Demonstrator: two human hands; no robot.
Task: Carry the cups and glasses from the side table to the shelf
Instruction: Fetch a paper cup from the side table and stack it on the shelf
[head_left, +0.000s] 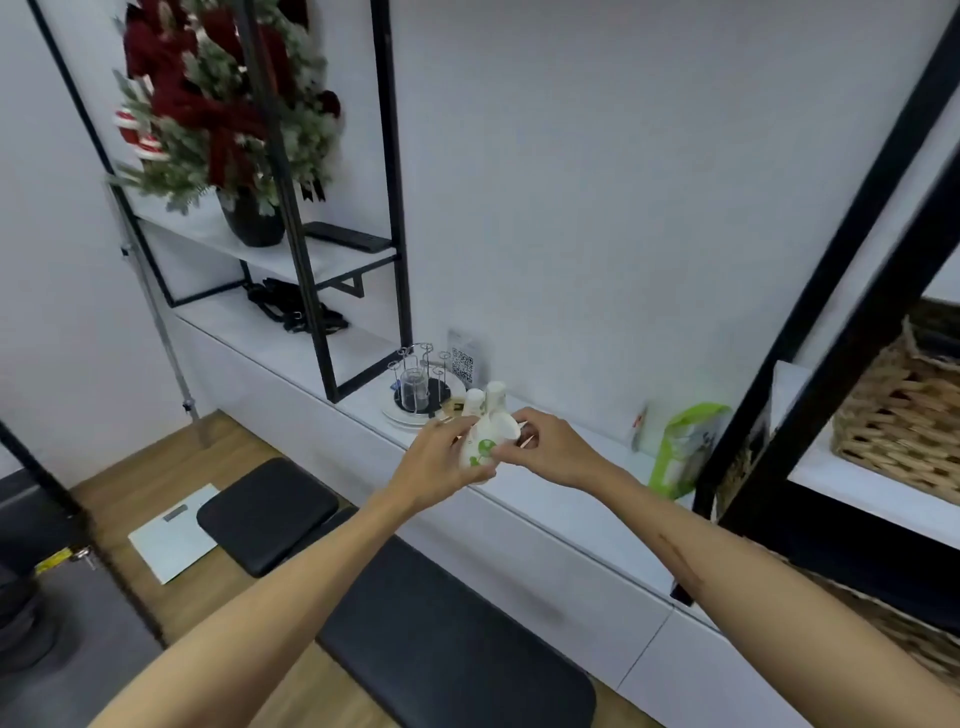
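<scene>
I hold a white paper cup with green print (485, 444) above the long white shelf (550, 514). My left hand (441, 462) wraps its lower side and my right hand (540, 447) pinches its rim from the right. The cup is tilted. Just behind it two more white paper cups (485, 397) stand upside down on the shelf. To their left a round wire cup rack (421, 384) on a white plate holds one clear glass (414, 387).
A green and white packet (683, 447) stands on the shelf to the right. Black metal frames rise at left (395, 208) and right (831, 312). A wicker basket (904, 415) sits at right. Black padded stools (270, 514) stand below my arms.
</scene>
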